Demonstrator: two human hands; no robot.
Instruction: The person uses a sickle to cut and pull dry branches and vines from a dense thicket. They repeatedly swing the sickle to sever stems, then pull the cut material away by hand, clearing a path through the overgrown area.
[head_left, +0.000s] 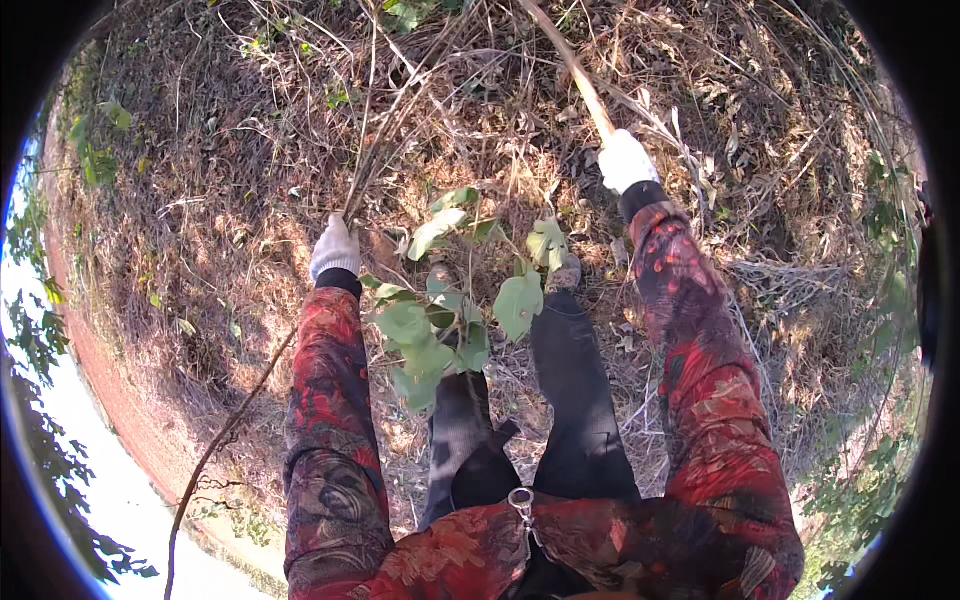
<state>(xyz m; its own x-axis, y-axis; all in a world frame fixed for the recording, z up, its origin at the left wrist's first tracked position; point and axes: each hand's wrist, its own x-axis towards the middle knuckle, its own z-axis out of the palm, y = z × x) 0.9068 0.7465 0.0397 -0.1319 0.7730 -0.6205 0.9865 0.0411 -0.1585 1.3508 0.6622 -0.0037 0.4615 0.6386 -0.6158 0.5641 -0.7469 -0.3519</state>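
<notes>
My left hand (337, 244), in a white knit glove, is closed around a bunch of thin dry stems (365, 169) that fan out away from me. At the upper right, my right hand (627, 162), also in a white glove, grips a pale wooden pole (580, 77). The pole's far end runs past the top of the view, so what it carries cannot be seen. Between my arms, a shoot with broad green leaves (416, 330) stands in front of my legs; I cannot tell whether it joins the held stems.
Dry grass and leaf litter (225, 172) cover the sloping ground. My dark trouser legs (574, 375) stand amid it. A bare curved branch (217, 442) rises at the lower left. Leafy twigs (45, 360) hang at the left rim, with reddish bare soil (112, 390) beyond.
</notes>
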